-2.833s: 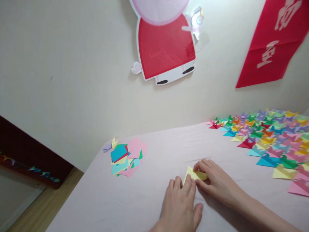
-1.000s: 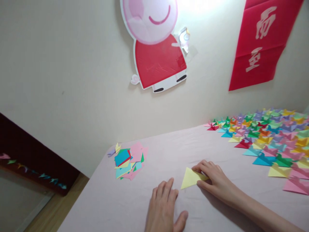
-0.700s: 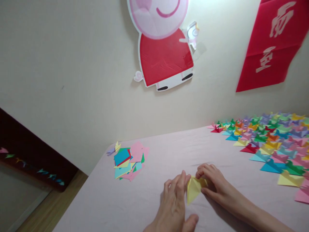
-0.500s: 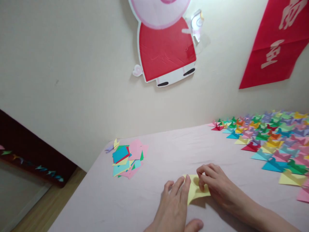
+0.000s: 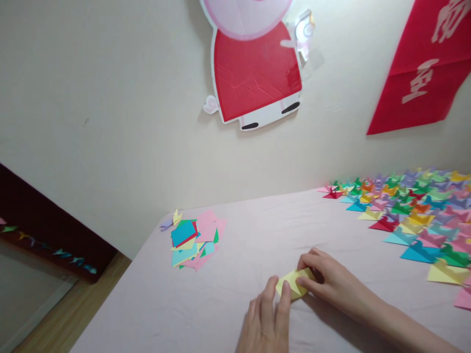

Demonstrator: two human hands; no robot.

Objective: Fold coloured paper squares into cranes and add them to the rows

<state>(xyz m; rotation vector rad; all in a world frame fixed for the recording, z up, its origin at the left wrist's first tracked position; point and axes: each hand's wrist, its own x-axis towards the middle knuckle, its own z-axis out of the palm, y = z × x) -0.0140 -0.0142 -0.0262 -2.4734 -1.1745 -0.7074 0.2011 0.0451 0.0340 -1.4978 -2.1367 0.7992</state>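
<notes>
A small folded pale yellow paper (image 5: 290, 284) lies on the pink tablecloth (image 5: 239, 245) near the front. My right hand (image 5: 327, 282) comes in from the right and pinches the paper's right end between thumb and fingers. My left hand (image 5: 267, 318) lies flat below it, its fingertips pressing the paper's left end. Part of the yellow paper is hidden under the fingers.
A loose stack of coloured paper squares (image 5: 193, 239) lies to the left near the table's far corner. Several folded paper figures (image 5: 415, 215) in many colours cover the right side of the table. Behind the table is a wall with a cartoon cutout (image 5: 253, 68) and a red banner (image 5: 423, 73).
The yellow paper went from a flat triangle to a lifted, opened shape and now lies folded down smaller. My left hand moved from the bare cloth onto the paper's left end.
</notes>
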